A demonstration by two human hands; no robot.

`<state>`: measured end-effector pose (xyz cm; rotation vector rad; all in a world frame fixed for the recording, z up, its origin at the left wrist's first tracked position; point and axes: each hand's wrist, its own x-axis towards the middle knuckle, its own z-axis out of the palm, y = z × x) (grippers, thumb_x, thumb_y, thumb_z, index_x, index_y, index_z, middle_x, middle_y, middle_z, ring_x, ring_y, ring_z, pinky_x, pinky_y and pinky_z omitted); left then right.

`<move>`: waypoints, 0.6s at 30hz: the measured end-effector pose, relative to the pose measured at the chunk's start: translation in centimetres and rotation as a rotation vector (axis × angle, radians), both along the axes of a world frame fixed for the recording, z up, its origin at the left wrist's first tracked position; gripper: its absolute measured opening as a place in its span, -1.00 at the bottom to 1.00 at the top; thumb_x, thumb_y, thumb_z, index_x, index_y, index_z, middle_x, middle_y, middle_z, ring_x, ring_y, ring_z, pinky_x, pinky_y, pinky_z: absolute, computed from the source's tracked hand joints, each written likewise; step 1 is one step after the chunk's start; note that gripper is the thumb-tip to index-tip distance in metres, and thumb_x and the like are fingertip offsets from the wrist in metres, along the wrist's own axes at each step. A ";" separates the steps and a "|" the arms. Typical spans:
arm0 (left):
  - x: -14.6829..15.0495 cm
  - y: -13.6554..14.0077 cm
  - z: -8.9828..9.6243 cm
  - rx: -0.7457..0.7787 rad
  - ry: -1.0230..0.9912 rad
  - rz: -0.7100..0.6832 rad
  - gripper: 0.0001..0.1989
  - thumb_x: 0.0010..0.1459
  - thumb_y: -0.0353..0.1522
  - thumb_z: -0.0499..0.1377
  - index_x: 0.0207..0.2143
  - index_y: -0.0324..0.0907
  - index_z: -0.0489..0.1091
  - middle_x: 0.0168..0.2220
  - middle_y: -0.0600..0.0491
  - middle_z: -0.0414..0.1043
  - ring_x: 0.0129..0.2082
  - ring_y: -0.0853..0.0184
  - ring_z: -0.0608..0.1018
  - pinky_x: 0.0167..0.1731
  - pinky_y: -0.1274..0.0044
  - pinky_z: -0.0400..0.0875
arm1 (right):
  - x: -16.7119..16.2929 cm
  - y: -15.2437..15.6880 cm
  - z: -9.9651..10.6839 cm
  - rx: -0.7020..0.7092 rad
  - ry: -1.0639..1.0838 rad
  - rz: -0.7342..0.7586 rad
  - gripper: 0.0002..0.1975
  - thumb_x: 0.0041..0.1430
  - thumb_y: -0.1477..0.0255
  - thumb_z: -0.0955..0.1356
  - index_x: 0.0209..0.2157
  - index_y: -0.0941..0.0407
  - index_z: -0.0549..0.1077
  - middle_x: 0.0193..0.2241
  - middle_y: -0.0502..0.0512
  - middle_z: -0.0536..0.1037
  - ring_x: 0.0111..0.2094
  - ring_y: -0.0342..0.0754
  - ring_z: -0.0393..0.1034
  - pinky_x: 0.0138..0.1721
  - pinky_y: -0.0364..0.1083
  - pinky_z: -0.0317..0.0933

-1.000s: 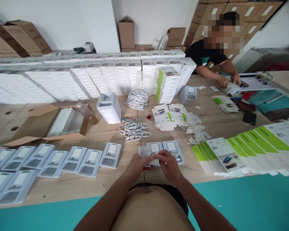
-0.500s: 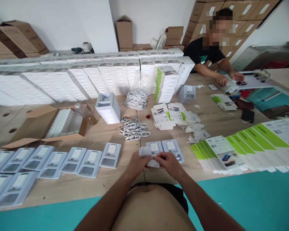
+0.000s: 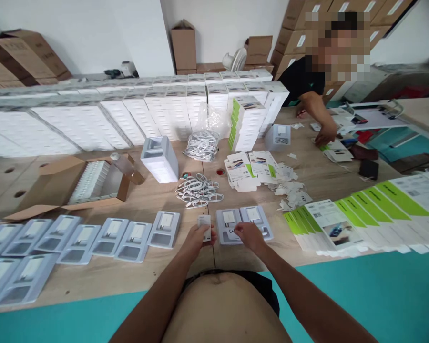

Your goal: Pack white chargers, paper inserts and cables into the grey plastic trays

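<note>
My left hand (image 3: 196,240) is closed around a stack of small white printed cards (image 3: 204,225), held upright just left of two grey-blue plastic trays. My right hand (image 3: 250,235) pinches a white card with dark marks (image 3: 232,233) above the lower part of the left tray (image 3: 220,224). The right fingers cover part of that card. Beside it lies the right tray (image 3: 268,230), partly behind my right hand. Both trays carry a white block-shaped item in the upper compartment. Another filled tray (image 3: 164,228) lies left of my left hand.
More trays (image 3: 133,242) line the left side. White cables (image 3: 199,191) lie ahead, near a tall tray stack (image 3: 160,162). An open carton (image 3: 82,186) stands left; green-white boxes (image 3: 339,224) stand right. Behind are stacked white boxes (image 3: 171,112). A co-worker's hand (image 3: 325,135) reaches across the far right.
My hands have separated: the left moved left with the stack, the right moved right over the trays with a card. The co-worker's arm has swung towards the green-white packaging.
</note>
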<state>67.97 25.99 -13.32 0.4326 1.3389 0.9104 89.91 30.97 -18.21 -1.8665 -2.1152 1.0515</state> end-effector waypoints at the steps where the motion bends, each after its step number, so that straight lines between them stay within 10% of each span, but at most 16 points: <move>1: -0.2 0.0 0.1 -0.014 -0.027 0.016 -0.75 0.13 -0.30 0.09 -0.25 -0.31 0.44 -0.46 -0.05 0.51 -0.49 0.30 0.56 -0.48 0.48 0.51 | -0.2 -0.1 -0.4 0.012 -0.060 0.029 -0.91 0.09 0.41 0.36 -0.38 0.08 0.53 -0.41 0.07 0.60 -0.30 0.01 0.46 -0.27 -0.10 0.17; 18: -1.1 -0.6 0.4 -0.010 -0.086 0.268 -0.72 -0.01 -0.32 0.31 -0.22 -0.15 0.39 -0.28 0.03 0.53 -0.35 0.33 0.56 -0.42 0.47 0.56 | -0.8 -2.3 -0.7 0.201 -0.323 0.345 -0.74 0.28 0.42 0.24 -0.40 0.13 0.53 -0.29 0.18 0.51 -0.20 0.02 0.39 -0.22 -0.08 0.16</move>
